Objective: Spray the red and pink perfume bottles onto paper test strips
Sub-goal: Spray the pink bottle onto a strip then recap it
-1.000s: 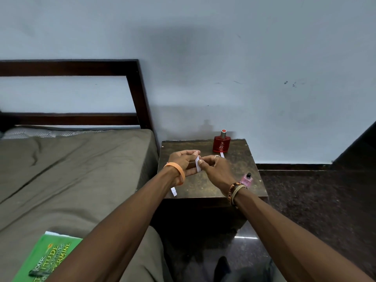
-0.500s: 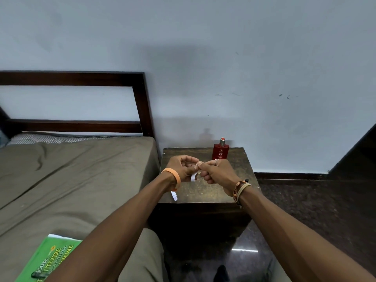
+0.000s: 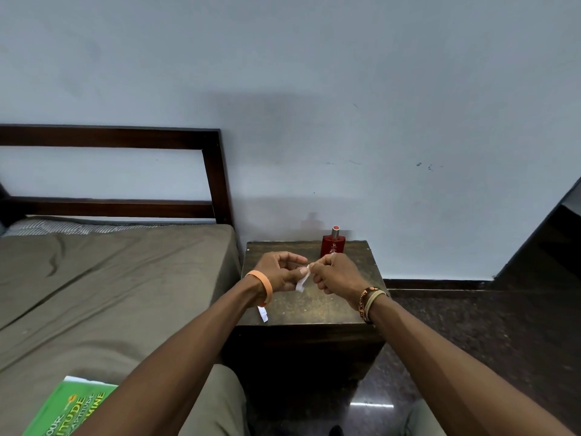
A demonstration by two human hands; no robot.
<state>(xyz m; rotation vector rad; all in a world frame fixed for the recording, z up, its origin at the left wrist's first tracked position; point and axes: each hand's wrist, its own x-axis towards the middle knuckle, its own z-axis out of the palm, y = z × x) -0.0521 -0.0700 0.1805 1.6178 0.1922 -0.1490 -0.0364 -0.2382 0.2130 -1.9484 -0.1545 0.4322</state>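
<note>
Head view: we are seeing the left hand (image 3: 279, 272) and right hand (image 3: 334, 276) both pinching one paper strip (image 3: 301, 282) over the worktop (image 3: 314, 306), red bottle (image 3: 332, 245) standing just behind them, and we are judging a hard tug risking a tear or a knocked bottle.

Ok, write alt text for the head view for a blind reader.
The left hand and right hand pinch a white paper strip over a dark bedside table. A red perfume bottle stands at its back edge; a second strip lies near its front left edge.
</note>
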